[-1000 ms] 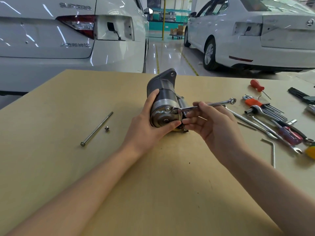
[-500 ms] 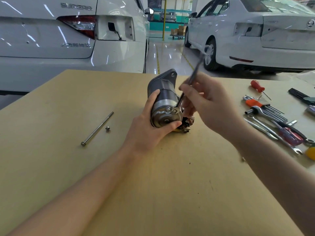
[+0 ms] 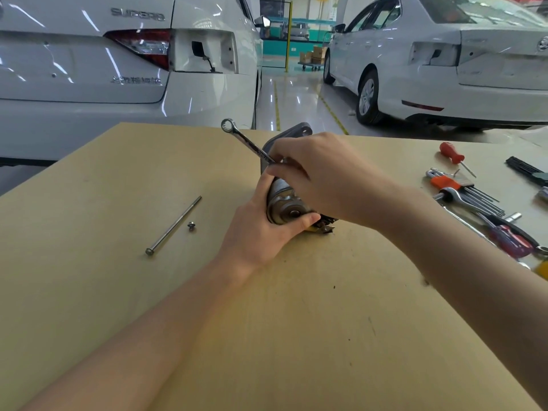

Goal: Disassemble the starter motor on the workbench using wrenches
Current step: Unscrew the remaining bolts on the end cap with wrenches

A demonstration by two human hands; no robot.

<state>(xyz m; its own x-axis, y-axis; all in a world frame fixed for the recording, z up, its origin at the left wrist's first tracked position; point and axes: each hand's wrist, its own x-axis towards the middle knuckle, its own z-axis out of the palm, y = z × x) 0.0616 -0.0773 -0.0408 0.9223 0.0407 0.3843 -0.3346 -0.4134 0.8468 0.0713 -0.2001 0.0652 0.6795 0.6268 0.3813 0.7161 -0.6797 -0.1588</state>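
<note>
Left hand (image 3: 261, 229) cupped with thumb forward, right hand (image 3: 323, 176) curled above it, both forearms extended

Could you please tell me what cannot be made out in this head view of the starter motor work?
- Wrench jaw end and its fastener: hidden behind the right hand.
- Motor body: mostly covered by both hands; left hand wraps its end.
- Tools at right: partly cut off by the frame edge.

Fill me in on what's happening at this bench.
A person is taking apart a starter motor on the workbench. The left hand grips its round end, and the right hand holds a wrench against it, ring end pointing up and left. A long bolt and small nut lie to the left; other tools lie right.
</note>
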